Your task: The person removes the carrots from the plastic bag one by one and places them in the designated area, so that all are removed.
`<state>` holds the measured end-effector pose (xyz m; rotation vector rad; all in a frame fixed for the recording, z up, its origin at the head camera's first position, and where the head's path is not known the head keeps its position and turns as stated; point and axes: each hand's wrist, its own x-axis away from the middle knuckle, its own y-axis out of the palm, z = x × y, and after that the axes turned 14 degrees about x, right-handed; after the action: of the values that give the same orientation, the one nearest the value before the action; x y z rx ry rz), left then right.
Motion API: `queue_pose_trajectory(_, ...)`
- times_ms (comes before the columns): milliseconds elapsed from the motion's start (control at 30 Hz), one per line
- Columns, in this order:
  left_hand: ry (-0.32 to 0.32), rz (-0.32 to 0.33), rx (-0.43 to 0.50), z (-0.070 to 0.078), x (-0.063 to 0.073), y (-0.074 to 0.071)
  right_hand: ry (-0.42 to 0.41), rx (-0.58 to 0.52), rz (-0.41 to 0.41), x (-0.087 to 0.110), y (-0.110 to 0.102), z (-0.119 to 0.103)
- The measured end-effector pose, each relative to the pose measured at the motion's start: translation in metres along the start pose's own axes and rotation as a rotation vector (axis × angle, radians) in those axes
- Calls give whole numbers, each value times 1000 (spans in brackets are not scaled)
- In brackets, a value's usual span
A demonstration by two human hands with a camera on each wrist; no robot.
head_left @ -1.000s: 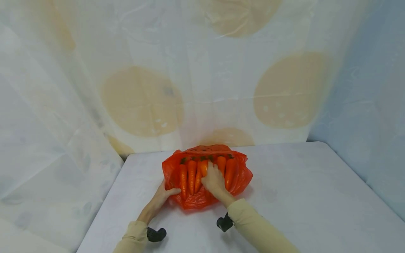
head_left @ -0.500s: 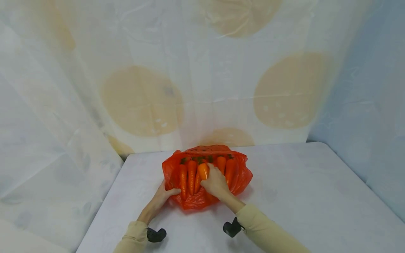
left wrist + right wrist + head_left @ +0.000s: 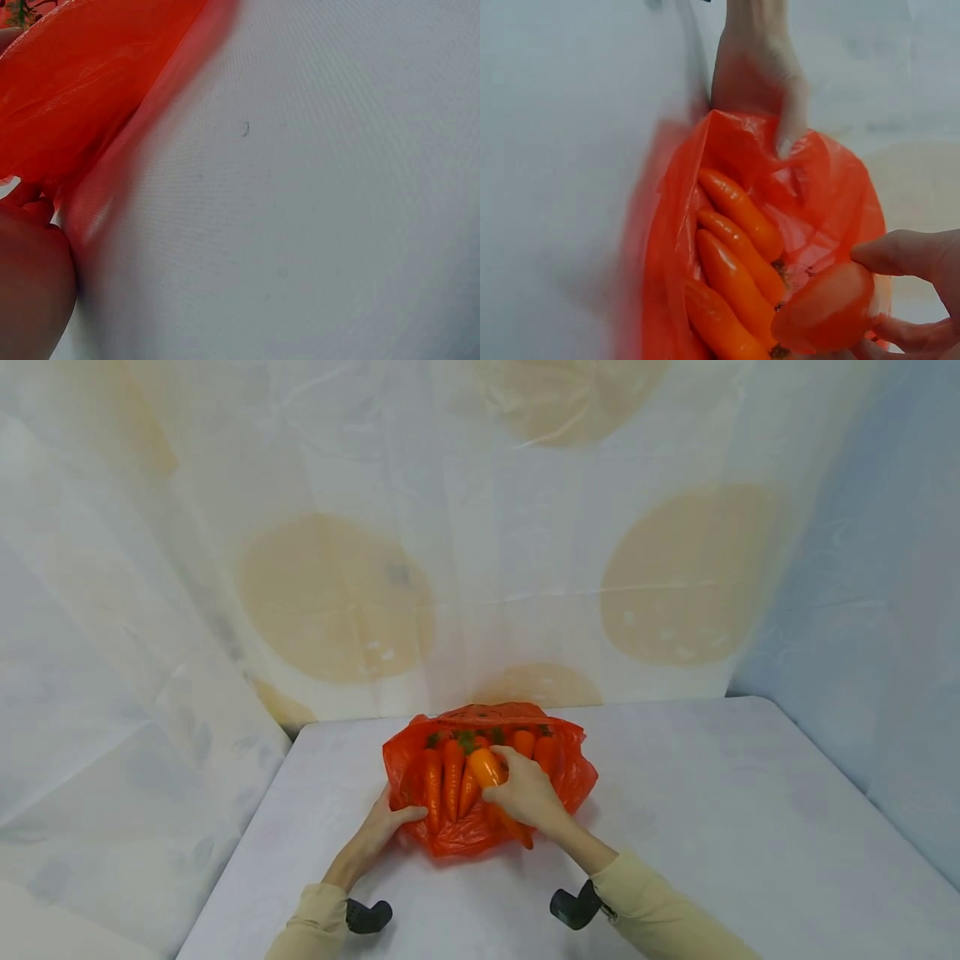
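Note:
A red plastic bag lies with its mouth spread, holding several orange carrots with green stem ends. My left hand grips the bag's left rim, thumb on the inner side; in the left wrist view the red film hides most of its fingers. One carrot is pinched between the thumb and fingers of my right hand. It sits tilted above the others, and its thin tip points toward the bag's near right side. The right wrist view shows this carrot's thick end close up.
The bag rests on a white-covered table near its back edge. Behind stands a pale curtain with tan circles, and more sheeting hangs at both sides. Black devices are strapped at both wrists.
My right hand has lifted the carrot off the others and drawn it slightly right and nearer. Its tip now shows past the bag's near side. The left hand has stayed on the rim.

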<state>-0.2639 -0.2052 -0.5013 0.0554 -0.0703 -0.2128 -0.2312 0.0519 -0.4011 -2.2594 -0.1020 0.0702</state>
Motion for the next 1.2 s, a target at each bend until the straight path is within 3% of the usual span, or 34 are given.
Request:
queue_pose_trajectory(233, -12, 17, -8, -3, -1, -1, -66, 11, 18, 17, -10, 3)
queue_pose_trajectory(700, -22, 22, -7, -2, -1, 2, -27, -31, 168, 27, -46, 44)
queue_pose_trajectory(1000, -17, 17, 9, -3, -1, 2, 30, -100, 251, 27, -79, 74)
queue_pose_trajectory(1200, -11, 14, 13, -3, -2, 1, 124, -71, 296, 19, -96, 99)
